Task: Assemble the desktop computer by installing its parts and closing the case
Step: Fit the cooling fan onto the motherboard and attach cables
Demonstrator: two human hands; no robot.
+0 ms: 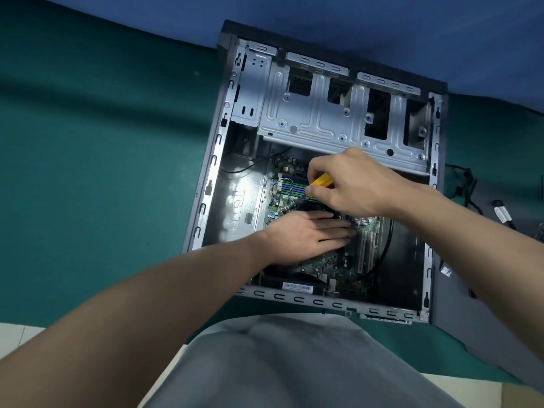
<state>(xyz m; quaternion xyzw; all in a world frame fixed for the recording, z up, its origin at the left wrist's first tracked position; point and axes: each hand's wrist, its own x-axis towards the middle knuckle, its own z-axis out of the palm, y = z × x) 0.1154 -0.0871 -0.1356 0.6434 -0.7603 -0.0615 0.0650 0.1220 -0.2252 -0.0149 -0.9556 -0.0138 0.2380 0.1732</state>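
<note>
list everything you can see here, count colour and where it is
computer case: one, dark grey, lying open on the green cloth
drive cage: one, silver, far end of the case
motherboard: one, green, on the case floor
screwdriver: one, yellow handle, above the motherboard
side panel: one, dark grey, right of the case
cables: a few, black, right of the case
green cloth: one, under the case
left hand: flat inside the case
right hand: grips the screwdriver

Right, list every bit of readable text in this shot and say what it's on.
"lenovo": embossed sideways on the metal panel inside the case, partly lost in glare.
Barcode sticker at the near edge: too small to read.
Cable tag and dark-panel sticker: blurred.
</note>
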